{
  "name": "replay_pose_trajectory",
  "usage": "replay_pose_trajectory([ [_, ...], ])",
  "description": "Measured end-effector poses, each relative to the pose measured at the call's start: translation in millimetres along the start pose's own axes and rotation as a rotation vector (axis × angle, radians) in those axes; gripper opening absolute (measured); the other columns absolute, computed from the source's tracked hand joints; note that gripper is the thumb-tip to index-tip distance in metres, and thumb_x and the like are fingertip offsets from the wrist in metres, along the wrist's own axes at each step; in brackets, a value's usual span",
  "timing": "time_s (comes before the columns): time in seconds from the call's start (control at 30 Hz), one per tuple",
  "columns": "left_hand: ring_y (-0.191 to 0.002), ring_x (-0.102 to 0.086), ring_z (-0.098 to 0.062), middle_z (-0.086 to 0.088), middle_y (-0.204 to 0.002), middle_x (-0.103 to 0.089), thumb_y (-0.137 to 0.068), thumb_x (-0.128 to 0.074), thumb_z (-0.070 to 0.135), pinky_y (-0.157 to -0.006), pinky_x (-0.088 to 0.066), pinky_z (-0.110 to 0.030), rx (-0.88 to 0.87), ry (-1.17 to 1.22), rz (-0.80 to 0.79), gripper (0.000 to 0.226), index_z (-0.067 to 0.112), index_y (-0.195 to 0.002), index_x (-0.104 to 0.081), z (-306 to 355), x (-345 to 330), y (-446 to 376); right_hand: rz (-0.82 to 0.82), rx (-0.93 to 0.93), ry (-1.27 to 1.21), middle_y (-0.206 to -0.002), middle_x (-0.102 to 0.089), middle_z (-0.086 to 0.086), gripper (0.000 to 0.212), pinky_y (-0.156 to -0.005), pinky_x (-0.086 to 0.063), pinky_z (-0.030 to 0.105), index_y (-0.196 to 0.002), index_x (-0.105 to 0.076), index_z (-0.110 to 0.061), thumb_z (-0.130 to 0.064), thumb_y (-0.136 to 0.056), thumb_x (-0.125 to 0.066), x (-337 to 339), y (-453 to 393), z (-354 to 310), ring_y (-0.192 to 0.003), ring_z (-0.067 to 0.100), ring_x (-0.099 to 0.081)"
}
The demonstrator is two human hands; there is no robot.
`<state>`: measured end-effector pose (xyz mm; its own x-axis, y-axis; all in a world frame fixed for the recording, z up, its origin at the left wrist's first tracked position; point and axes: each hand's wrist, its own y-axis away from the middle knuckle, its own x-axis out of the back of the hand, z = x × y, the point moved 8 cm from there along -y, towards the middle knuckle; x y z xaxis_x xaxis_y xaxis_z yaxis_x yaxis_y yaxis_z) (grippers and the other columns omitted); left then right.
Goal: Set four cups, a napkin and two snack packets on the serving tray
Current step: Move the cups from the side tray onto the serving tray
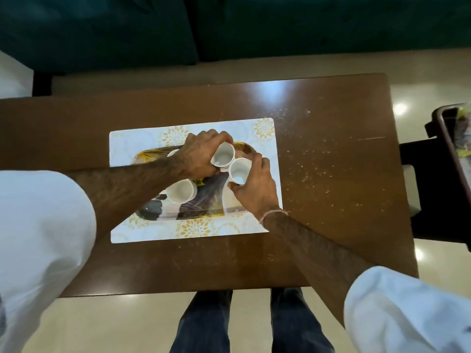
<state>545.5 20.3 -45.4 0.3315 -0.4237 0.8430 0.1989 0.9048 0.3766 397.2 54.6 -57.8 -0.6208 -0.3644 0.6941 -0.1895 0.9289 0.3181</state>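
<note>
The serving tray [153, 212] lies on a patterned placemat [257, 128] on the brown counter [331, 174]. On the tray a white cup [181, 191] stands empty beside a dark snack packet [204, 202], and the rim of another cup [173, 152] shows behind the left wrist. The left hand [196, 154] has its fingers wrapped around a tilted, empty cup [223, 155] above the tray. The right hand [254, 184] grips a fourth empty cup [239, 170], touching the first.

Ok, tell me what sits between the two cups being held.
Nothing. In the head view the left hand's cup and the right hand's cup are nearly rim to rim, over the tray.
</note>
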Motion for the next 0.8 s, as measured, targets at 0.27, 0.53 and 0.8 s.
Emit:
replay_pose_trajectory([
  [0.27, -0.113, -0.046, -0.032, -0.009, -0.123, -0.057, -0.066, -0.076, 0.009, -0.090, -0.043, -0.048, -0.077, -0.004, -0.062, 0.070, 0.024, -0.129, -0.050, -14.5, -10.0, 13.7, 0.033, 0.022, 0.023, -0.132, -0.046, 0.014, 0.078, -0.078, -0.056, 0.040, -0.131, -0.039, -0.013, -0.023, -0.068, -0.083, -31.6, 18.7, -21.5, -0.106, 0.039, -0.060],
  [0.53, -0.131, -0.035, -0.034, -0.011, -0.141, -0.045, -0.066, -0.076, 0.010, -0.105, -0.034, -0.044, -0.141, 0.149, -0.089, 0.067, 0.018, -0.129, -0.055, -13.1, -13.7, 18.6, 0.034, -0.006, -0.001, -0.126, -0.044, 0.011, 0.074, -0.079, -0.058, 0.039, -0.125, -0.039, -0.016, -0.020, -0.066, -0.083, -47.8, 32.4, -27.6, -0.100, 0.033, -0.061],
  [0.8, -0.102, -0.059, -0.026, -0.003, -0.108, -0.062, -0.071, -0.075, 0.026, -0.090, -0.047, -0.044, 0.099, 0.089, 0.083, 0.049, 0.018, -0.115, -0.055, -43.0, 24.3, 11.2, 0.035, -0.009, -0.079, -0.128, -0.043, 0.013, 0.080, -0.082, -0.057, 0.038, -0.133, -0.037, -0.012, -0.017, -0.067, -0.082, -55.8, 42.5, -32.8, -0.106, 0.031, -0.059],
])
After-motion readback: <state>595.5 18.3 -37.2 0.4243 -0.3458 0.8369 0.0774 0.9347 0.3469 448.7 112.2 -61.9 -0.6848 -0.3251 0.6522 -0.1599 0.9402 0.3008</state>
